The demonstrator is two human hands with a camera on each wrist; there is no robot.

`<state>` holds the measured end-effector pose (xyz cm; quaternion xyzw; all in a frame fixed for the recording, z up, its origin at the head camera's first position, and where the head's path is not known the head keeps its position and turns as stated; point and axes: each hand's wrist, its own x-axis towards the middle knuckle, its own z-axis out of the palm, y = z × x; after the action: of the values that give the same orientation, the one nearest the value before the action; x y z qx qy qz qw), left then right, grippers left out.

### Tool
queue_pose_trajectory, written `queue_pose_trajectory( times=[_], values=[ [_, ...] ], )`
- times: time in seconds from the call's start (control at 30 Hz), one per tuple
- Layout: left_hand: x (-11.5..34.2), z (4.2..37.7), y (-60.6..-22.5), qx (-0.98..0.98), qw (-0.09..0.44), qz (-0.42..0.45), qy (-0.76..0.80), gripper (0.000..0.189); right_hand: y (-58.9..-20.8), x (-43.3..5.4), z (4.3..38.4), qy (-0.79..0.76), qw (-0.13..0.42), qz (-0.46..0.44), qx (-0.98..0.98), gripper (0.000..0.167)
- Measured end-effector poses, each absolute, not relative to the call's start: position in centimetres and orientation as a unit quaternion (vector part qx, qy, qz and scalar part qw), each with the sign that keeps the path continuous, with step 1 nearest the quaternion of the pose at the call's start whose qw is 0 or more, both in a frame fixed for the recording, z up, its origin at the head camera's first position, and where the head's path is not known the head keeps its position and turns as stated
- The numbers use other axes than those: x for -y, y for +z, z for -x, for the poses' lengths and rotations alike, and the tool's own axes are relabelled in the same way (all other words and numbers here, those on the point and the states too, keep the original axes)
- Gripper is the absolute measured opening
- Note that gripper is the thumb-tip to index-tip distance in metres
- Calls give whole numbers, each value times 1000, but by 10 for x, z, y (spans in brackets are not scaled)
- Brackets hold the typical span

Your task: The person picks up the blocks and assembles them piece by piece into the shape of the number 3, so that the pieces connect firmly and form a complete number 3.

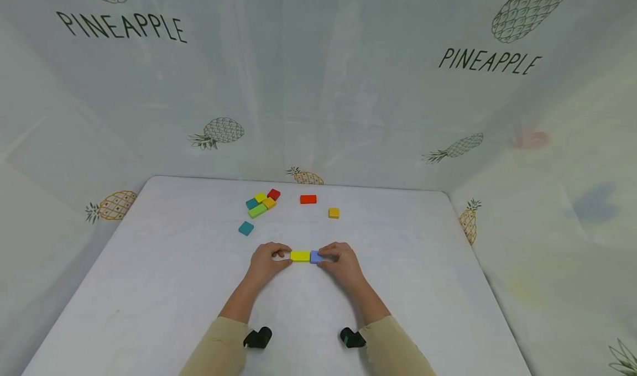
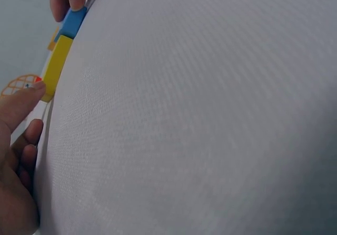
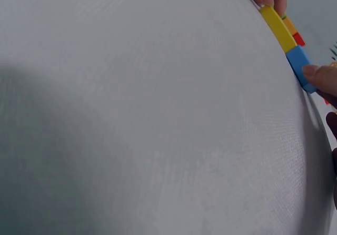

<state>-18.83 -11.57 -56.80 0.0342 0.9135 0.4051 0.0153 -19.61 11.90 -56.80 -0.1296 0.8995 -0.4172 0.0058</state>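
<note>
A long yellow block [image 1: 300, 256] and a blue block [image 1: 314, 257] lie end to end on the white table, in line from left to right. At the yellow block's left end, my left hand [image 1: 265, 262] pinches it between thumb and fingers. My right hand [image 1: 345, 265] grips the blue block, its fingers covering the right part of it in the head view. The left wrist view shows the left thumb on the side of the yellow block [image 2: 57, 66]. In the right wrist view the right thumb presses against the blue block [image 3: 298, 64], whose end meets the yellow one.
Farther back at the left sits a cluster of several blocks, including a light green block [image 1: 257, 210] and a dark red block [image 1: 273, 194]. A teal block [image 1: 246, 228] lies in front of it. A red block [image 1: 308, 199] and an orange-yellow block [image 1: 334, 213] lie toward the back.
</note>
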Motion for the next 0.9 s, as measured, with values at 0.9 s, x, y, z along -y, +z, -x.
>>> queue_pose_trajectory(
  times=[0.9],
  values=[
    [116, 190, -569, -911, 24, -32, 410, 23, -568, -117, 195, -417, -7, 139, -898, 26]
  ],
)
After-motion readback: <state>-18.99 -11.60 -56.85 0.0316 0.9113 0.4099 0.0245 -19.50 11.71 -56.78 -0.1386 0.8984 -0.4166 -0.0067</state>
